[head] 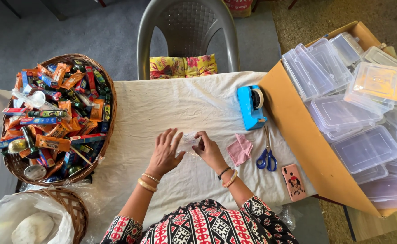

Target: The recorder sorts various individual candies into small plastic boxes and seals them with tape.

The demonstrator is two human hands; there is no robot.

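Left hand point(164, 151), right hand point(209, 151) palms down, fingers pinching clear pouch point(189, 141).

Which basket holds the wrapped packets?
The large wicker basket at the table's left, heaped with orange, red and blue packets. The smaller basket nearer the person holds only a clear bag with a whitish lump.

A table covered in white cloth point(171, 108). On it: a blue tape dispenser point(251, 107) far right, a pink cloth point(240, 149), blue-handled scissors point(266, 151), a pink phone point(293, 182) near right, and a wicker basket point(104, 135) at left.
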